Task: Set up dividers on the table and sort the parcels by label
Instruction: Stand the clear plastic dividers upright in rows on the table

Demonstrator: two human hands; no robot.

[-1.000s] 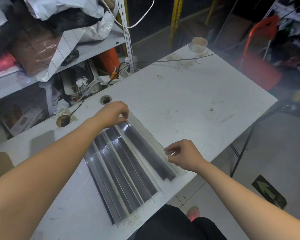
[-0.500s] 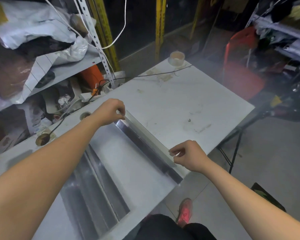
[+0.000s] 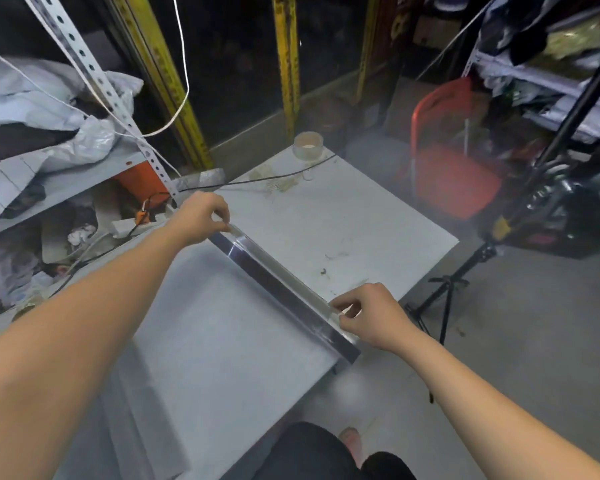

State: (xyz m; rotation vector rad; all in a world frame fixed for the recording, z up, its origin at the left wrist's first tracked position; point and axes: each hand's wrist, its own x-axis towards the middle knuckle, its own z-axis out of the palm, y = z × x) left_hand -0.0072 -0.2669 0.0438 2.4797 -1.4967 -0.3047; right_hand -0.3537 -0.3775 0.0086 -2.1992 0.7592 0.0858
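A long angled divider strip (image 3: 278,282), shiny dark on one face and white on the other, runs diagonally across the white table (image 3: 343,220). My left hand (image 3: 201,216) pinches its far end. My right hand (image 3: 368,315) pinches its near end close to the table's front edge. More divider strips (image 3: 132,403) lie blurred at the lower left, partly hidden by my left arm. No parcels lie on the table.
A roll of tape (image 3: 308,144) and a black cable (image 3: 278,174) sit at the table's far end. Cluttered metal shelves (image 3: 66,174) with bags stand left. A red chair (image 3: 451,161) and a black tripod stand (image 3: 465,271) are right of the table.
Both hands have carried one divider away from the stack to the right, across the table. The remaining strips now lie at the lower left.
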